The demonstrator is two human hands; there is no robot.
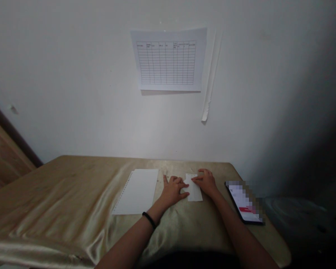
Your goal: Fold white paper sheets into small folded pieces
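Working at a small piece of paper point(195, 194) right of centre in the lower half of the frame, flat on a gold cloth point(81, 186). Left hand point(172, 189) at the left edge of the paper, fingers spread, thumb and forefinger apart with tips on or right at the sheet. Right hand point(207, 182) at the upper right edge of the paper, fingers bent and close together, tips on the surface; cannot tell pressing from pinching there.

As for progress, already much smaller than the larger sheets point(137, 191) to the left of the hands, with a row of holes along the top edge of the small piece. By judgement, folded or cut down to this size, but too blurred to tell which. No finished shape to see yet; seemingly in the middle of the handling, with some lining up or flattening perhaps left. Cannot tell how much more.

Lying flat and apart from both hands at lower centre-left, the larger sheets, with holes down the left edge. At lower right, beyond the right forearm, a phone point(239, 205) with lit screen, partly blurred out. High on the wall at upper centre, a printed chart point(168, 63), with a white strip point(208, 98) just to its right.
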